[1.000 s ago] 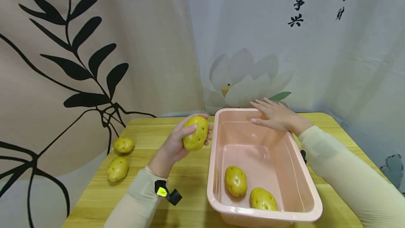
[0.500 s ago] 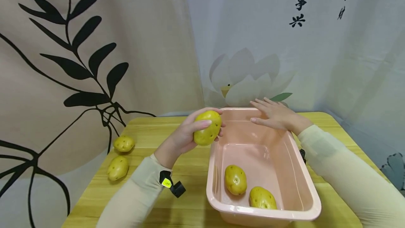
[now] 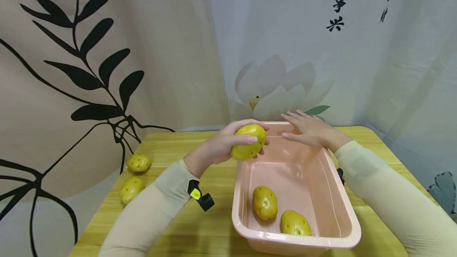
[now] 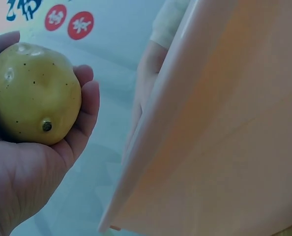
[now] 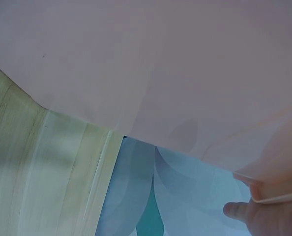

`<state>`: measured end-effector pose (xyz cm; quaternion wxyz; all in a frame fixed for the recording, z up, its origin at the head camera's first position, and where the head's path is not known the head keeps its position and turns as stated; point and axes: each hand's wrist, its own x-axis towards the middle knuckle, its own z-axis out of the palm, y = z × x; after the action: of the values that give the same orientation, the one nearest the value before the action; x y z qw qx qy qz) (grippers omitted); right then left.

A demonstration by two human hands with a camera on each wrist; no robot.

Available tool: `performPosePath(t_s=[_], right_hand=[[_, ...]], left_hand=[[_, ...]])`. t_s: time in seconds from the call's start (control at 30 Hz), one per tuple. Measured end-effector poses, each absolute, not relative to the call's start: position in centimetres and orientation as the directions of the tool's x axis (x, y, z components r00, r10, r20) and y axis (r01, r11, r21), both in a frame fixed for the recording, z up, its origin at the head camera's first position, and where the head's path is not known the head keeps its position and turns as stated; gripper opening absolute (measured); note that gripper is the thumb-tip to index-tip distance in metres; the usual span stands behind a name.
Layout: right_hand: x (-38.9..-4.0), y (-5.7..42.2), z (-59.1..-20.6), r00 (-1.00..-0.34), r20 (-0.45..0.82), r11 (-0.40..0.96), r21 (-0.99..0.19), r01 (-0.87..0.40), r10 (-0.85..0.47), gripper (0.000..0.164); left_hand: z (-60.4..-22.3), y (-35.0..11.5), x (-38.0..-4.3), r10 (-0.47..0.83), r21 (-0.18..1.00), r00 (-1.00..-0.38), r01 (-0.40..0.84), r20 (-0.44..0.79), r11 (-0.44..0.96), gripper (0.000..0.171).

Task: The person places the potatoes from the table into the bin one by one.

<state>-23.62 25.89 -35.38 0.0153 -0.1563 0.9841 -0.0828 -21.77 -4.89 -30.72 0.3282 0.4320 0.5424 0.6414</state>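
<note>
My left hand grips a yellow potato, thumb across its front, over the far left corner of a pink plastic basin. The left wrist view shows the same potato, dotted with dark specks, cupped in the palm. My right hand rests on the basin's far right rim with straight fingers spread over the edge. In the right wrist view, fingers show beside the rim. Inside the basin lie two more potatoes, one at the left and one near the front wall.
Two potatoes lie at the table's left edge, a farther potato and a nearer potato, the latter partly covered by my left sleeve. The wooden table ends at a printed curtain behind.
My left hand has carried the potato rightward from beside the basin to over its far left rim, tilting it slightly. The right hand stays in place on the rim.
</note>
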Motion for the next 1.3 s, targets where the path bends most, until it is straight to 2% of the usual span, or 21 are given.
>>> performPosePath(t_s=[0.13, 0.33, 0.43, 0.67, 0.9, 1.03, 1.3], right_hand=[[-23.6, 26.0, -35.4, -0.95, 0.0, 0.937, -0.162, -0.309, -0.313, 0.085], [-23.4, 26.0, -35.4, -0.95, 0.018, 0.938, -0.157, -0.311, -0.312, 0.085], [-23.4, 26.1, -35.5, -0.948, 0.034, 0.936, -0.151, -0.318, -0.316, 0.083], [-23.6, 26.2, -35.7, -0.944, 0.052, 0.934, -0.136, -0.33, -0.326, 0.082], [-23.7, 26.2, -35.9, -0.94, 0.057, 0.932, -0.124, -0.34, -0.336, 0.083], [-23.7, 26.1, -35.8, -0.94, 0.057, 0.931, -0.13, -0.341, -0.336, 0.084], [-23.8, 26.1, -35.7, -0.944, 0.048, 0.937, -0.112, -0.331, -0.327, 0.082]], left_hand=[[-30.5, -4.1, -22.0, 0.919, 0.985, -0.357, 0.039, 0.169, -0.166, 0.048], [-30.5, -2.7, -22.3, 0.96, 0.991, -0.243, 0.042, 0.136, -0.13, 0.048], [-30.6, -2.1, -22.4, 0.971, 0.993, -0.216, 0.068, 0.105, -0.092, 0.045], [-30.9, -1.3, -22.4, 0.972, 0.987, -0.226, 0.131, -0.057, 0.089, 0.041], [-31.6, 0.1, -22.8, 0.956, 0.941, -0.269, 0.277, -0.12, 0.196, 0.038], [-32.2, 1.0, -22.8, 0.951, 0.922, -0.257, 0.299, -0.171, 0.246, 0.042], [-33.3, 2.0, -22.5, 0.954, 0.905, -0.194, 0.319, -0.226, 0.28, 0.044]])
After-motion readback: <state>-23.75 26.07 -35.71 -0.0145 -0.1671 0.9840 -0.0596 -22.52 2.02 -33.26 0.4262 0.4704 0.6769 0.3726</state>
